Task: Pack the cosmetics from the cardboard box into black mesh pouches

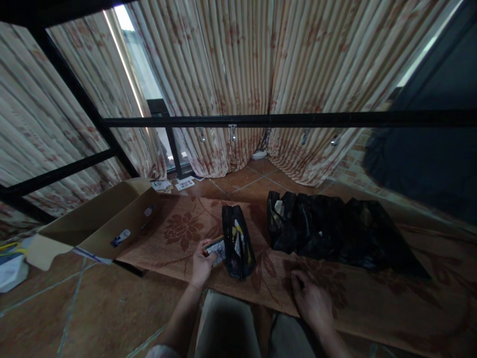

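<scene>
My left hand [203,263] is closed round a small shiny packet [216,248] and holds it against the open side of a black mesh pouch [237,242] that stands upright on the patterned mat [179,233]. My right hand [311,301] lies on the mat to the right of the pouch, fingers loosely curled, with nothing visible in it. A row of several more black pouches [331,228] stands on the mat behind my right hand.
An open cardboard box [100,223] lies at the left with small items in it. A black metal frame [261,120] crosses in front of the curtains. Small cards [185,184] lie on the tiled floor. A white bag [11,271] sits far left.
</scene>
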Demonstrator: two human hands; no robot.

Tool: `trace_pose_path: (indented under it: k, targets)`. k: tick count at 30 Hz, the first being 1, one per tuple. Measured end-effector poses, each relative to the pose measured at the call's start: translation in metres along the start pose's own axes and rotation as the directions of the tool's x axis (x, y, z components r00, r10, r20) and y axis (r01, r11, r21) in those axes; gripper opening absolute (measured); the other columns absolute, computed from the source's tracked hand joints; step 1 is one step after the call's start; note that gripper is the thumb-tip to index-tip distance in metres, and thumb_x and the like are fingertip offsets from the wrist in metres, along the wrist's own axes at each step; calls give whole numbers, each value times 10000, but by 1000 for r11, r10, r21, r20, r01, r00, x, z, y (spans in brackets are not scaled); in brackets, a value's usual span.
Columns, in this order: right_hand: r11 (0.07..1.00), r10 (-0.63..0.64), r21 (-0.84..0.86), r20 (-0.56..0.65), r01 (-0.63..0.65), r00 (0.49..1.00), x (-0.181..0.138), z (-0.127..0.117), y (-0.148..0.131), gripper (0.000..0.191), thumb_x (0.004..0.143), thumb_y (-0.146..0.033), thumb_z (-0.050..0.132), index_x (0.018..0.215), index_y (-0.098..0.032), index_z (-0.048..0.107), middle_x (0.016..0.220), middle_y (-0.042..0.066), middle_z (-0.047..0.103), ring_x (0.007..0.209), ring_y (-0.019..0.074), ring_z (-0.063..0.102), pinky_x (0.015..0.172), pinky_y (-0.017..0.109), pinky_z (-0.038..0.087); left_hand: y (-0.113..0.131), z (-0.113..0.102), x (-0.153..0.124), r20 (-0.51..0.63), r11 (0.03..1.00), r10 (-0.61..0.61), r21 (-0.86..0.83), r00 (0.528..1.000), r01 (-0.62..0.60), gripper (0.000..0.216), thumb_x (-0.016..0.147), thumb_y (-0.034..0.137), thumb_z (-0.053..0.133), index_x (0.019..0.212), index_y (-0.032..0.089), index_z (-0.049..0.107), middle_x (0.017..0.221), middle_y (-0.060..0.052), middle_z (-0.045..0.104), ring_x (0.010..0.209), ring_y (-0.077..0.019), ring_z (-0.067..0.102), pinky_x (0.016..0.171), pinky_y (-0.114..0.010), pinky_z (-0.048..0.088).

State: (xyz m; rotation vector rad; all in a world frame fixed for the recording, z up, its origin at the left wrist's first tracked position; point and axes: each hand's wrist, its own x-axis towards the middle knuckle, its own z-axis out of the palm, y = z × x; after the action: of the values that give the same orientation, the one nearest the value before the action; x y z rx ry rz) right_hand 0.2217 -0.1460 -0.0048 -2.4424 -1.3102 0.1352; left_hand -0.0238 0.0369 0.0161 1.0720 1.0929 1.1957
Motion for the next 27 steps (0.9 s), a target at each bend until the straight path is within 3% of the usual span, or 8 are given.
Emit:
trace_pose_path:
  k: [9,22,27]
  targets:
    - [1000,-13,-9,3,13,1000,1,5,4,325,914,-379,330,1033,-277,615,1113,20,617,786,148,630,657,246,418,2,3,-1,-13,997,38,72,999,-37,394,534,119,622,918,179,562,656,41,593,518,-93,513,517,-196,387]
    - [1000,2,-14,-8,-2,1000,-1,2,4,320,890,-376,358,1035,-275,624,1041,24,643,750,147,626,619,241,419,13,-3,-5,124,971,72,218,990,-98,458,548,85,628,985,170,520,797,-13,634,693,-136,586,658,-236,440]
    - [999,43,-11,28,-42,999,-1,1,4,351,898,-408,340,1042,-269,628,913,35,664,679,146,616,578,246,393,9,-4,-5,155,984,42,162,987,-67,479,542,91,657,988,174,503,804,-13,635,706,-137,592,676,-241,439]
